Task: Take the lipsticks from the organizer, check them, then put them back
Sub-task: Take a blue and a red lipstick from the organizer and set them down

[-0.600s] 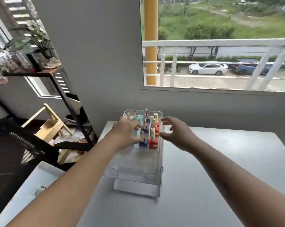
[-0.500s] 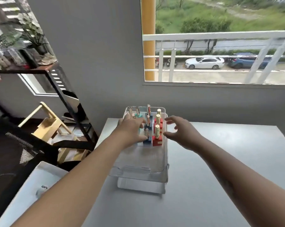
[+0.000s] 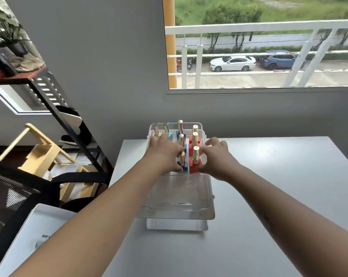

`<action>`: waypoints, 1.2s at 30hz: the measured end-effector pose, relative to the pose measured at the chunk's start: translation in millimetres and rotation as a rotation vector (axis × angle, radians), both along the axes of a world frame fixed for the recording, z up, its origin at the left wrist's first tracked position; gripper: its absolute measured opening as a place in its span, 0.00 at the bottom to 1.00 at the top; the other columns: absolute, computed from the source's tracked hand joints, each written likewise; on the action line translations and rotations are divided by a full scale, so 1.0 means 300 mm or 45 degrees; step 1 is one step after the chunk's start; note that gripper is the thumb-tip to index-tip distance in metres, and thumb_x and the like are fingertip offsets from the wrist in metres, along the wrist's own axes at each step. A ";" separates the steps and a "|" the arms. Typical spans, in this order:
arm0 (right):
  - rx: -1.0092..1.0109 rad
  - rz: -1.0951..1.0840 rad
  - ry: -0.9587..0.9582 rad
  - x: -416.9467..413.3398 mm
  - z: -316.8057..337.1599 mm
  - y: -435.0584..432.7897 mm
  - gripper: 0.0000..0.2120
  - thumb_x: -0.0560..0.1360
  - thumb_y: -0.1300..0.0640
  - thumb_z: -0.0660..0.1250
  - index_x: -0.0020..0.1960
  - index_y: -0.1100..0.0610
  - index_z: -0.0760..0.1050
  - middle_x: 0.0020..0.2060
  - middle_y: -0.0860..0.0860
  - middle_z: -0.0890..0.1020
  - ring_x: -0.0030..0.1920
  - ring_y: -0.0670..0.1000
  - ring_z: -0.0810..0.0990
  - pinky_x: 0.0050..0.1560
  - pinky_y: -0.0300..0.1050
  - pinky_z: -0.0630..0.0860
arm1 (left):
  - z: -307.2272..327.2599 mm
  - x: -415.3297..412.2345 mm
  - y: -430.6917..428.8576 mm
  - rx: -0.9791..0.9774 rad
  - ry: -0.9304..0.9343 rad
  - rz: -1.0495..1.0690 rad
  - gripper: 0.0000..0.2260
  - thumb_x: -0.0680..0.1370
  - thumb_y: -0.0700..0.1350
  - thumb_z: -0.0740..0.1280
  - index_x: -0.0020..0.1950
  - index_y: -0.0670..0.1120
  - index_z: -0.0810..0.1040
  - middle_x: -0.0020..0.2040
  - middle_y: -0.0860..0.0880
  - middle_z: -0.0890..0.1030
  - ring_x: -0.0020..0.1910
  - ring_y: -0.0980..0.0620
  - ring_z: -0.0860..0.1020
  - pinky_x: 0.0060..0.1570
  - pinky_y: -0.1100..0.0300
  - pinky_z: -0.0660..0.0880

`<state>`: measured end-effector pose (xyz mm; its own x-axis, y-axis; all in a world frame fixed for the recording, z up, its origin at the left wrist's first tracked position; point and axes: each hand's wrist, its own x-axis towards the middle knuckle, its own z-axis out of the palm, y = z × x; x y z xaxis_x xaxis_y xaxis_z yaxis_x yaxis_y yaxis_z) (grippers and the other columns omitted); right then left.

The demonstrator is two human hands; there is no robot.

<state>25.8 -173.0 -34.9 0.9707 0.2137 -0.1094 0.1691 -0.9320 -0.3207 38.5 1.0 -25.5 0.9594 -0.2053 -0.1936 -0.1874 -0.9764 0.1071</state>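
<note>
L hand [image 3: 165,154] is pinching blue lipstick [image 3: 182,157] in organizer [image 3: 179,208] by table's [image 3: 269,196] far edge; R hand [image 3: 217,158] is curling beside red lipstick [image 3: 195,165], grip unclear.

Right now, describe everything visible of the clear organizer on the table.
The organizer is a clear plastic tray, rectangular with rounded corners and a raised rim. It sits level on a clear base on the pale table, its far end near the wall. Its far half holds upright lipsticks with gold caps and blue, red or teal square bases; the near half looks bare. The left hand and right hand reach in at the nearest ones; whether they grip is unclear.
</note>
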 end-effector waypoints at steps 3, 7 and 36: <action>-0.045 -0.024 0.015 -0.004 -0.010 0.014 0.23 0.70 0.44 0.71 0.62 0.52 0.76 0.67 0.56 0.67 0.65 0.59 0.62 0.60 0.54 0.72 | -0.009 0.022 -0.011 0.086 0.030 -0.055 0.16 0.69 0.61 0.72 0.52 0.56 0.76 0.61 0.46 0.74 0.68 0.40 0.61 0.63 0.47 0.62; -0.055 -0.046 0.010 -0.003 -0.023 0.019 0.20 0.73 0.46 0.68 0.62 0.52 0.76 0.66 0.56 0.69 0.64 0.59 0.64 0.59 0.53 0.73 | -0.027 0.038 -0.016 0.111 0.018 -0.099 0.16 0.70 0.60 0.72 0.54 0.55 0.77 0.59 0.46 0.75 0.68 0.41 0.60 0.65 0.44 0.59; 0.589 0.011 -0.126 -0.050 0.348 -0.334 0.07 0.74 0.57 0.70 0.52 0.55 0.81 0.46 0.49 0.84 0.48 0.49 0.82 0.52 0.45 0.77 | 0.319 -0.020 -0.178 -0.738 -0.071 0.011 0.09 0.68 0.48 0.77 0.44 0.50 0.80 0.40 0.49 0.83 0.39 0.51 0.81 0.39 0.52 0.79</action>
